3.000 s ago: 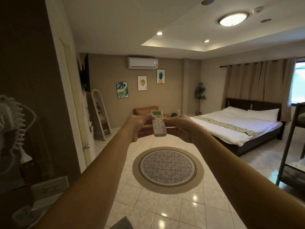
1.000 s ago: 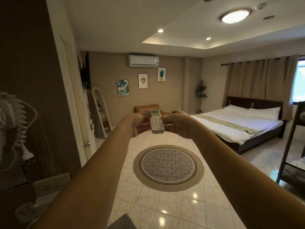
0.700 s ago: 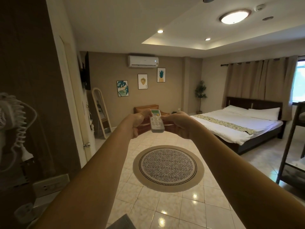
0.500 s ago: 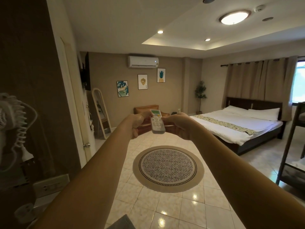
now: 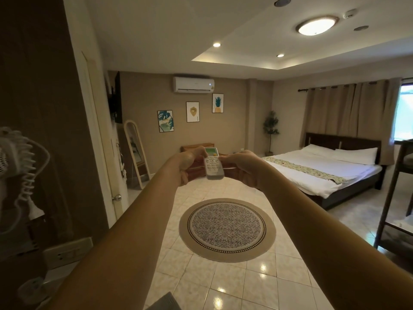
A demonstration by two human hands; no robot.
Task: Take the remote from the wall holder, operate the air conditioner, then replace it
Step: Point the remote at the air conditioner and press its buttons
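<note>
Both my arms are stretched out in front of me. A white remote (image 5: pixel 213 164) with a green screen and rows of buttons is held between my left hand (image 5: pixel 184 164) and my right hand (image 5: pixel 242 167), its top end aimed toward the far wall. The white air conditioner (image 5: pixel 193 84) hangs high on that wall, above three framed pictures, with a small light showing near its right end. The wall holder is not in view.
A round patterned rug (image 5: pixel 226 229) lies on the tiled floor below my hands. A bed (image 5: pixel 321 173) stands at the right, a dark bunk frame (image 5: pixel 393 198) at the far right. A fan (image 5: pixel 13 157) and a wall socket (image 5: pixel 67 253) sit at the left.
Both hands and the remote have stayed almost still, shifting only slightly down. A small light now shows on the air conditioner's right end.
</note>
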